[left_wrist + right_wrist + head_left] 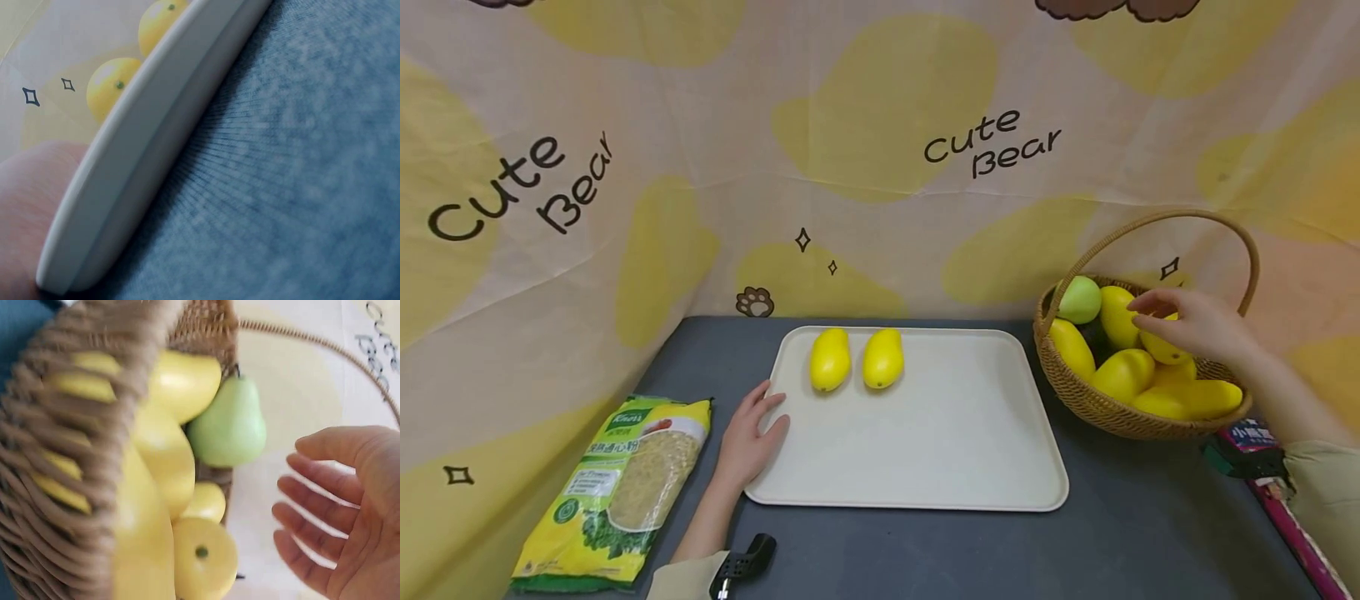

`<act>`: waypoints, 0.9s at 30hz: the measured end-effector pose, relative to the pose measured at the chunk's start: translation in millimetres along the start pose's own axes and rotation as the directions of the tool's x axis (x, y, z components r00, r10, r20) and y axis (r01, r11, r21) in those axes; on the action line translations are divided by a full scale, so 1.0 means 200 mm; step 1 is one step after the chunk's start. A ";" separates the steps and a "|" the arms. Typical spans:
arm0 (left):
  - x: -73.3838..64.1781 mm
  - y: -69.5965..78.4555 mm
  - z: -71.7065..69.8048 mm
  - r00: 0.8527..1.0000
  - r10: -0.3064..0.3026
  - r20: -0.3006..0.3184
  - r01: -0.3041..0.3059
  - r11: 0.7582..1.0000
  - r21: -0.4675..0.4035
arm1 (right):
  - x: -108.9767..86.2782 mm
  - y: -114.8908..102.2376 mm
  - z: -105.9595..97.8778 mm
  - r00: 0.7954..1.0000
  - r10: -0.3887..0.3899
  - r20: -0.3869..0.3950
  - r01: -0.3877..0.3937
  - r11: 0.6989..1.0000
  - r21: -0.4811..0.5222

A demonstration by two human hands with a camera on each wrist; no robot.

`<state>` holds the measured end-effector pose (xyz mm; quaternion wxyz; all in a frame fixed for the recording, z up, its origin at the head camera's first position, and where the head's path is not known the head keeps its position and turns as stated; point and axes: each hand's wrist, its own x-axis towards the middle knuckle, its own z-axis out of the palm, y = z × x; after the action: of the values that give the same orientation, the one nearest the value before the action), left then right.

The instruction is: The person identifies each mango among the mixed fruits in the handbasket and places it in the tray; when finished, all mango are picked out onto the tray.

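Observation:
My left hand [752,442] rests on the left edge of a cream rectangular tray [925,442], fingers over the rim. Two yellow mangoes, a left one [830,360] and a right one [883,358], lie side by side near the tray's far edge. At the right stands a wicker basket [1078,398] with several yellow fruits [1122,375] and a green pear [231,428]. Above its right part hovers my right hand [1206,325], fingers loosely bent. The right wrist view shows this hand apart from the fruit, holding nothing.
A yellow and green Knorr bag [617,492] lies left of the tray. The basket's tall handle [1165,215] arches over the fruit. Partly under the right forearm lies a dark and magenta package [1285,517]. A patterned cloth [880,167] hangs behind the grey table.

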<state>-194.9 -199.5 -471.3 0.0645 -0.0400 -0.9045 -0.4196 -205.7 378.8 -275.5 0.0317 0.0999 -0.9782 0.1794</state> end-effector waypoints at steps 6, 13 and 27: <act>0.01 0.00 0.00 1.000 -0.025 0.010 0.025 1.000 0.010 | 0.07 0.14 -0.06 0.982 0.126 0.140 -0.123 0.992 -0.030; 0.01 0.00 0.00 1.000 -0.027 0.014 0.027 0.999 0.024 | 0.07 0.24 -0.03 0.967 0.153 0.204 -0.147 0.988 -0.046; 0.01 0.00 0.00 0.999 -0.030 0.014 0.030 0.999 0.024 | 0.06 0.26 0.00 0.960 0.187 0.210 -0.189 0.982 -0.010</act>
<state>-196.8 -199.0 -471.7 0.0519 -0.0287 -0.9103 -0.4096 -227.2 424.1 -292.3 -0.0895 0.0254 -0.9802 0.1748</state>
